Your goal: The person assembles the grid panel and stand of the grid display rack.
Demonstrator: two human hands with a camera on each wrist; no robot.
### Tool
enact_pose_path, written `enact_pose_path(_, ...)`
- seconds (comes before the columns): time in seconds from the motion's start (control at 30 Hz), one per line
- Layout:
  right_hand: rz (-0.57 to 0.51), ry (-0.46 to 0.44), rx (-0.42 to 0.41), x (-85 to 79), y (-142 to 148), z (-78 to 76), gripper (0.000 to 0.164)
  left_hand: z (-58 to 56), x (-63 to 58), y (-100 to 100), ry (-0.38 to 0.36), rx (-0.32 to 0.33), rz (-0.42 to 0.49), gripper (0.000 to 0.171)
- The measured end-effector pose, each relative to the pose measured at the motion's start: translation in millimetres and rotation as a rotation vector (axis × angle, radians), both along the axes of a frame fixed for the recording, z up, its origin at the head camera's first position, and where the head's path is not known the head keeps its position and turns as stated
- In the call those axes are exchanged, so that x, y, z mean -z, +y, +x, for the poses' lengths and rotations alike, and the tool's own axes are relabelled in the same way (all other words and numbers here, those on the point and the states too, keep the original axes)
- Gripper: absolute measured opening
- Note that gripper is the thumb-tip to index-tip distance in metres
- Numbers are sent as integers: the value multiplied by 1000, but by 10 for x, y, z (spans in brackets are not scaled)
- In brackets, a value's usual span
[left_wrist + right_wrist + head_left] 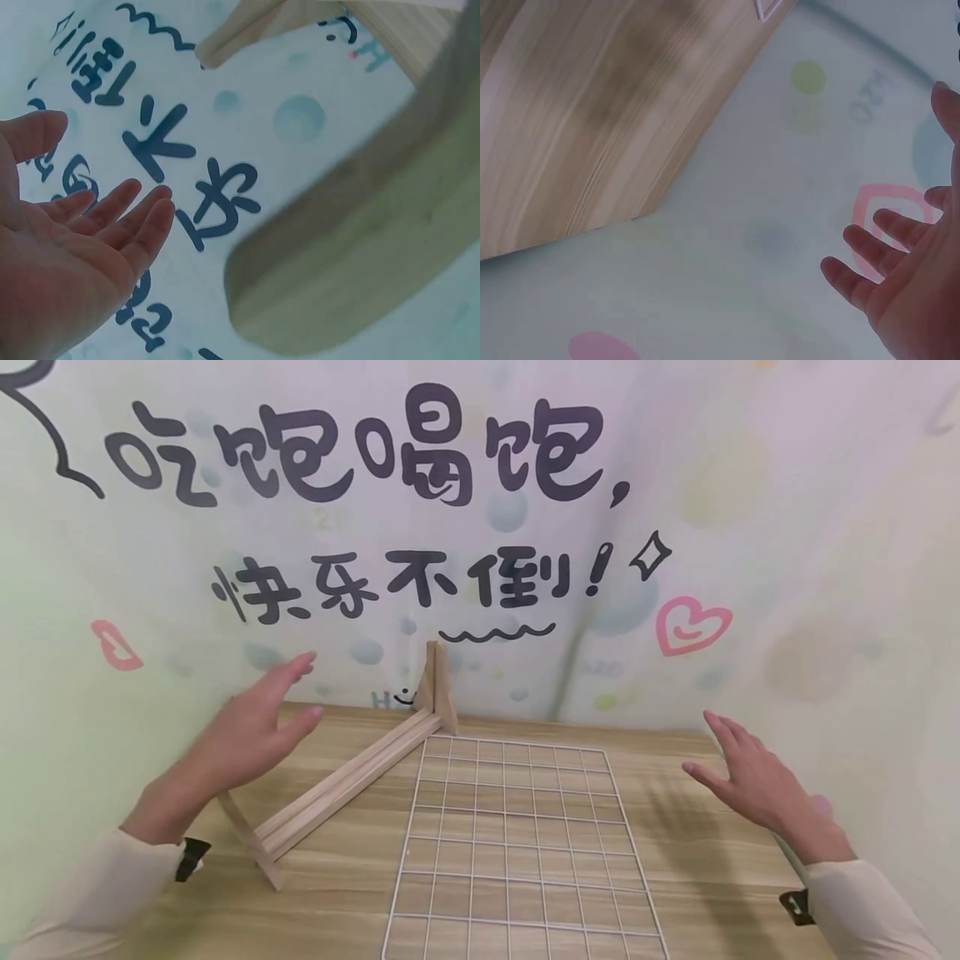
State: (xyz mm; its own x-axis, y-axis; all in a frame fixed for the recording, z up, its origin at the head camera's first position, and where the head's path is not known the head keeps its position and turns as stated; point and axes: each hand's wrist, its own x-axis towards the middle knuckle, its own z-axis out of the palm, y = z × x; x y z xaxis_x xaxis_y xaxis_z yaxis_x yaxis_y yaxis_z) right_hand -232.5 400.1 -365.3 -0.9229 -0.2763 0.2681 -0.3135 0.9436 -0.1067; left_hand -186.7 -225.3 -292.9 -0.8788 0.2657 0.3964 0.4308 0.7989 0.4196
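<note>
Both hands hover above the table with nothing in them. On the left side of the head view, my left hand (251, 731) has its fingers extended, above and beside a wooden stand (352, 777). The stand is a long bar with a slotted top, joining two upright end pieces. Its far end piece (437, 689) rises near the wall; the near one (352, 225) looms large in the left wrist view. Right of the stand a white wire grid panel (517, 843) lies flat. Beyond the panel's right side, my right hand (761, 777) is held up with straight, relaxed fingers.
The wood-grain table (675, 852) ends against a pale wall covering (480, 527) with large black lettering and pink hearts. One grid corner (766, 7) shows at the top of the right wrist view. Black straps (192, 858) sit at both cuffs.
</note>
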Motion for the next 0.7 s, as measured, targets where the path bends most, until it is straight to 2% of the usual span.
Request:
enact_pose_path(0.27, -18, -129, 30, -9, -91, 22, 92, 2, 80, 213, -115, 10, -33, 69)
enact_pose_path(0.47, -51, -163, 35, 42, -117, 37, 90, -24, 147, 324, -120, 16, -20, 68)
enact_pose_path(0.7, -64, -154, 21, 111, -168, 7, 85, -103, 280, 480, -143, 30, -18, 67)
